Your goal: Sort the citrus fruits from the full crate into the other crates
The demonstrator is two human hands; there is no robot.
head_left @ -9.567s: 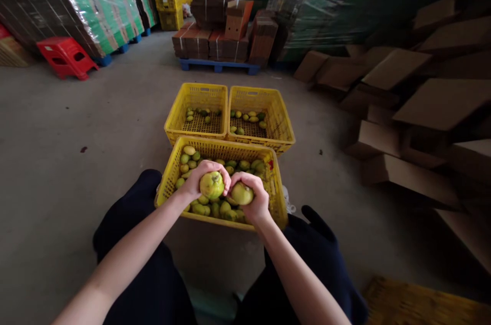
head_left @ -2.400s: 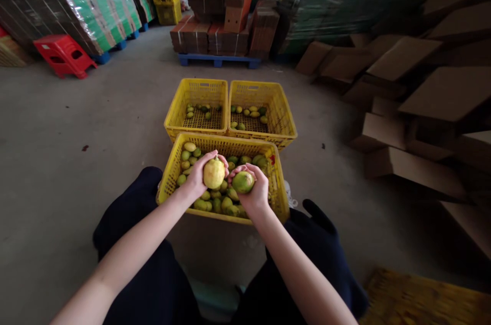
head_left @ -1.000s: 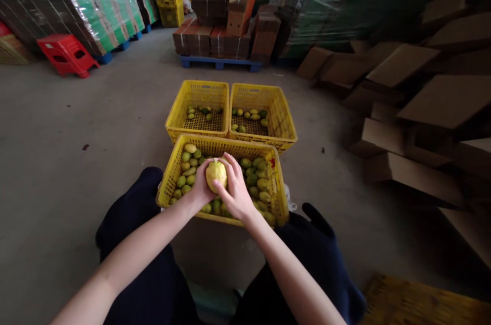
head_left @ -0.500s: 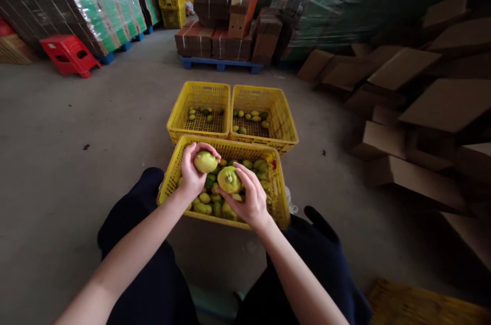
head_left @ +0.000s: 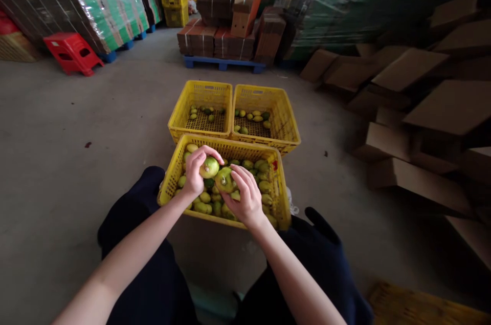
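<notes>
Above the near yellow crate (head_left: 286,197), my left hand (head_left: 196,171) is closed round a yellow-green lemon (head_left: 209,167), its tip turned toward me. Close beside it, my right hand (head_left: 247,194) grips a second lemon (head_left: 224,180), greener and with a knobbly end. The two lemons almost meet; I cannot tell whether they touch. Many green and yellow lemons (head_left: 201,207) fill the crate beneath, partly hidden by my hands.
Two yellow crates, left (head_left: 180,105) and right (head_left: 287,115), stand behind the near one with several lemons in each. Cardboard boxes (head_left: 418,181) are heaped at right. A red stool (head_left: 72,53) stands far left; a blue pallet (head_left: 224,64) holds flattened cartons.
Both lemons have been turned in my hands, showing different sides. My left hand has shifted slightly right and my right hand slightly left, bringing the lemons closer together.
</notes>
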